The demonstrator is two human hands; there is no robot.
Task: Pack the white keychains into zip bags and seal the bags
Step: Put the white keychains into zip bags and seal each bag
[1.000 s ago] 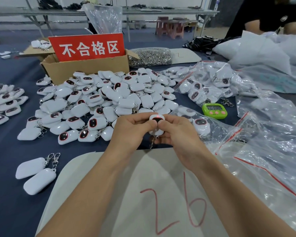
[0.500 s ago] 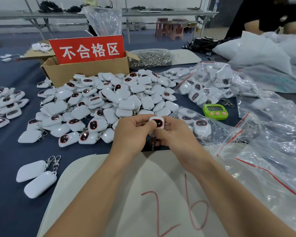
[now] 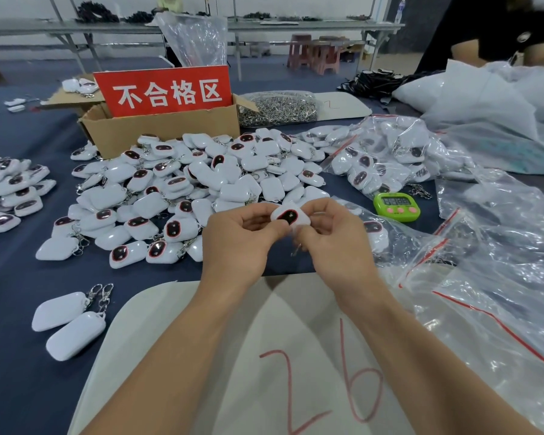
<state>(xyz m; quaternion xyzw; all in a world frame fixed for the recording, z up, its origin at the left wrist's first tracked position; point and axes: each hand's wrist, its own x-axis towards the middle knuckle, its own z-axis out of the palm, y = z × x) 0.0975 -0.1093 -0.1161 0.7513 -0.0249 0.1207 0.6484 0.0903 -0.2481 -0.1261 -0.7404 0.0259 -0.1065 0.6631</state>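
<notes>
One white keychain [image 3: 291, 216] is being held up above the table's dark blue cloth [image 3: 13, 293], between the two hands; it is being pinched at its left edge by the curled fingers and thumb of the left hand [image 3: 236, 243], and at its right edge by the curled fingers of the right hand [image 3: 333, 243]; its dark oval window is being turned toward the camera; something thin and metallic, probably its clip [image 3: 296, 250], is hanging under it, but it is too small to be told surely. The big pile of keychains [image 3: 201, 183] is lying just behind the hands, in front of a cardboard box [image 3: 164, 133]; a heap of zip bags [image 3: 471, 277] with red lines is lying to the right, near the right forearm; a bag already filled [image 3: 387, 158] is lying farther back, and a green timer [image 3: 396, 207] is standing between them. As a judgement, the step in hand is the checking of one piece before packing; no bag is being held. For the next move one hand must be freed, so that a bag mouth can be opened; the clip is to be kept from catching on the thin plastic; sealing is not yet begun.
</notes>
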